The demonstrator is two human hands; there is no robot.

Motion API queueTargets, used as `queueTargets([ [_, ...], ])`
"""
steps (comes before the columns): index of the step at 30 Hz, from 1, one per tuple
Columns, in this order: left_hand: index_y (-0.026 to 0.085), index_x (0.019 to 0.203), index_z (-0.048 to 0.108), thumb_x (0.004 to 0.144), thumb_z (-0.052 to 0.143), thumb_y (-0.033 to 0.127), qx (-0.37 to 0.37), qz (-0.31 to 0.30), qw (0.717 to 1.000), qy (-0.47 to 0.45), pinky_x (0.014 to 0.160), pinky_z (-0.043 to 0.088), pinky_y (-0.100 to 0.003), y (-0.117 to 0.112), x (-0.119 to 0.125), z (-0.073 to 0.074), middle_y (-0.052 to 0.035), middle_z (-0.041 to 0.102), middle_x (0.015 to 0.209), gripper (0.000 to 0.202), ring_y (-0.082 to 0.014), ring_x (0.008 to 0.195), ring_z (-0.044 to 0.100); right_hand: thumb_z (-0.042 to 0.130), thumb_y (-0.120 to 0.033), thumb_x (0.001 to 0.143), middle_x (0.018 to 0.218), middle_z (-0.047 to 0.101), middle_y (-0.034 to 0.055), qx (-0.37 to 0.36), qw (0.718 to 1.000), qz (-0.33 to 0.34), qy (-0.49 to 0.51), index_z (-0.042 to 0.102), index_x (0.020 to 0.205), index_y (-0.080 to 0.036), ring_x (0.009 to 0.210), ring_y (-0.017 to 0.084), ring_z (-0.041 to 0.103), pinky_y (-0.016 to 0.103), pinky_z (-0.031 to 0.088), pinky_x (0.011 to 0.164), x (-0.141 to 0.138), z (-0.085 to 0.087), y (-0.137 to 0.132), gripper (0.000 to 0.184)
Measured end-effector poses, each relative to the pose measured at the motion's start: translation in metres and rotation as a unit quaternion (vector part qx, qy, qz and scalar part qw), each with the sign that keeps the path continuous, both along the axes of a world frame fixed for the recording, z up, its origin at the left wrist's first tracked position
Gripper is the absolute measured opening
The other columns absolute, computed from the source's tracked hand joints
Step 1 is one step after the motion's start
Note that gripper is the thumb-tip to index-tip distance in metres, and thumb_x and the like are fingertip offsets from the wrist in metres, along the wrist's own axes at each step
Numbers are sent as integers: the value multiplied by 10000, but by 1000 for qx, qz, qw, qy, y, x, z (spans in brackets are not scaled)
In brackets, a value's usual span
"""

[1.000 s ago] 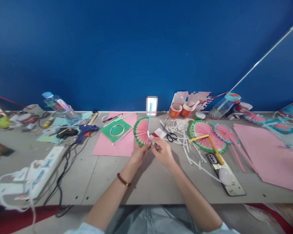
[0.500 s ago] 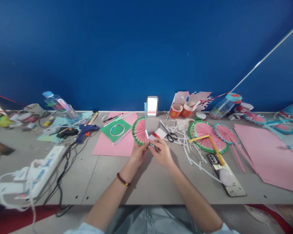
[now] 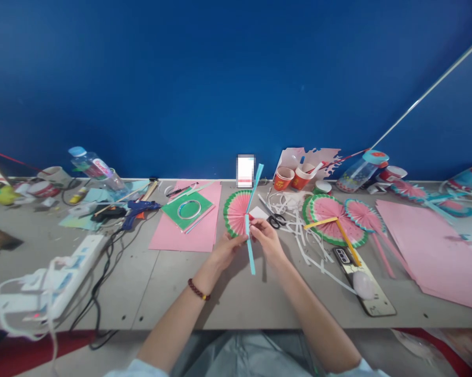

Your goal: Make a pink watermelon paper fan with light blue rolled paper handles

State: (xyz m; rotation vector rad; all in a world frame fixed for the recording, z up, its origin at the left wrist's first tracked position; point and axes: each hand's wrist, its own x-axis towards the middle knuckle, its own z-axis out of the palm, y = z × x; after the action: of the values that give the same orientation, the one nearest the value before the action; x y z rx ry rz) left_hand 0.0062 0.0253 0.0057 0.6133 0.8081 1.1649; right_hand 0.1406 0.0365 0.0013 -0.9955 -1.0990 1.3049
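Observation:
A pleated paper fan, pink with a green rim, is held up over the middle of the table. Light blue strips run along its straight edge, one pointing up and the other down toward me. My left hand is closed on the fan's lower edge, thumb near the strip. With thumb and fingers pinched at the fan's centre by the strips, my right hand is closed too; its fingertips are partly hidden. Black-handled scissors lie just beyond the right hand.
To the left are pink paper, a green sheet with a ring, a blue glue gun and a power strip. Toward the right lie white strips, a finished watermelon fan and a phone. Paper cups stand behind.
The fan has moved slightly right and turned to face me more. The blue strips have swung apart, one now hanging down between my hands.

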Motion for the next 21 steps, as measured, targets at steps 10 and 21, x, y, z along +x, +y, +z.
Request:
queueTargets([
  [10,138,759,713,529,854,204,26,-133,991,-4,624,429,-252,-9,-5,-3,-38,672,692,277,-123,618,576,657,-513,733,849,697,32,-42,993,102,47,626,1085,-225,555,134,596,233,462,455,5,4,-5,456],
  [21,137,856,653,632,802,276,10,-101,995,-14,572,496,-226,-4,-3,-1,-4,621,659,303,-98,565,565,789,-351,630,810,692,-11,-84,979,22,183,659,836,-219,677,125,636,236,520,643,1,7,-2,277],
])
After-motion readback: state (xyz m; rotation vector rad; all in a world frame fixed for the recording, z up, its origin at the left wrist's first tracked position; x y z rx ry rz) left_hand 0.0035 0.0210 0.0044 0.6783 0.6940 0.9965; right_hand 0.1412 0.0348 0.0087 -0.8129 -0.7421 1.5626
